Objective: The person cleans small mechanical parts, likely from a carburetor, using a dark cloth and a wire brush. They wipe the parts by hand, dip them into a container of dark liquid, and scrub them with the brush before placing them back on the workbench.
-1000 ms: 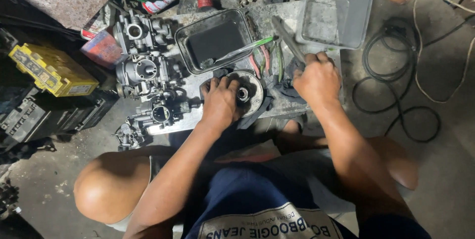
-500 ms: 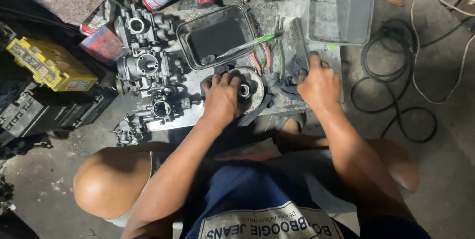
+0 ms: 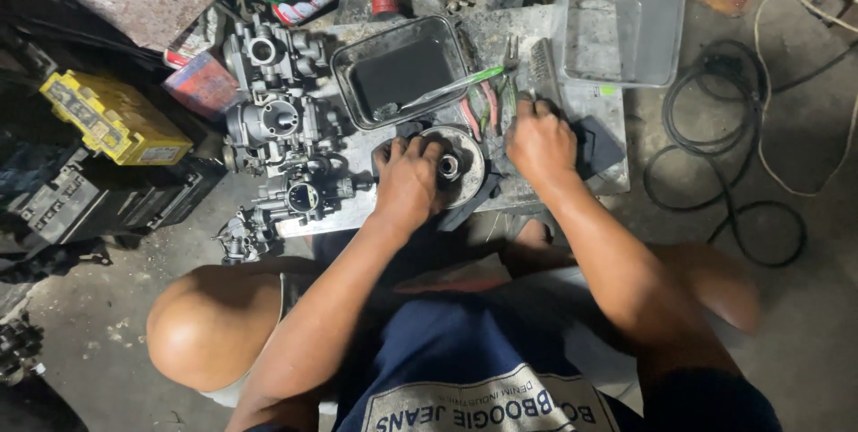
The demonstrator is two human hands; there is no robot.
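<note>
On a grimy low work slab [image 3: 572, 119], the left hand [image 3: 407, 184] is clasping a round metal pulley [image 3: 451, 164], seemingly heavy, rigid and oily, best gripped by its rim, while the right hand [image 3: 539, 142] is curling its fingers around tools [image 3: 500, 92] just beside it.

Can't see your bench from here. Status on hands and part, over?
Left hand gripping round grey metal disc part on the work slab. Right hand down among the pliers. Black metal tray close behind.

Grimy concrete floor [image 3: 804, 334], dim light, low worn board [image 3: 608, 173].
</note>
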